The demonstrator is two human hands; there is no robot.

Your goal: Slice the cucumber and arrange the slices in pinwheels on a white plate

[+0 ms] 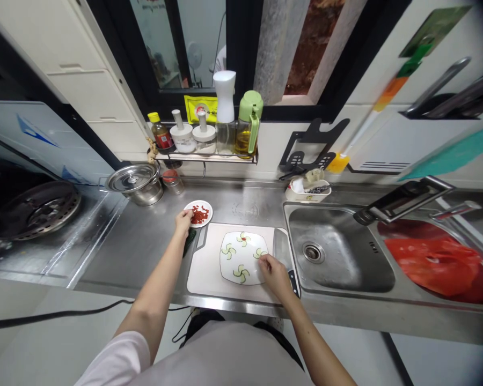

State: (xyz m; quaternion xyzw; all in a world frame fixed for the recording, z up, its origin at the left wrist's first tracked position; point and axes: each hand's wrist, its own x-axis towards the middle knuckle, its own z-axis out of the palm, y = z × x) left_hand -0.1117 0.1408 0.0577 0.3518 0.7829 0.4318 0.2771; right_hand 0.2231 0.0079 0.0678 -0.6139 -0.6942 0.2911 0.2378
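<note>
My left hand [184, 221] reaches to the left side of a small white dish [203, 221] of red goji berries [200, 215]. Its fingers are pinched together over the dish's rim; what they hold is too small to tell. A square white plate [241, 257] lies on the pale cutting board [209, 287], with thin green cucumber slices [241, 274] laid in several pinwheel shapes. Red berries sit at the centre of the top pinwheel [243, 239]. My right hand [274, 274] is closed in a pinch at the plate's right edge, by the rightmost pinwheel; anything between its fingertips is hidden.
A knife [284, 252] lies along the board's right side, beside the sink [338, 249]. Dark green cucumber [189, 241] lies left of the board. Behind stand a lidded steel pot [139, 185], a red-lidded jar [173, 182] and a seasoning shelf [209, 157]. A red plastic bag [434, 262] is far right.
</note>
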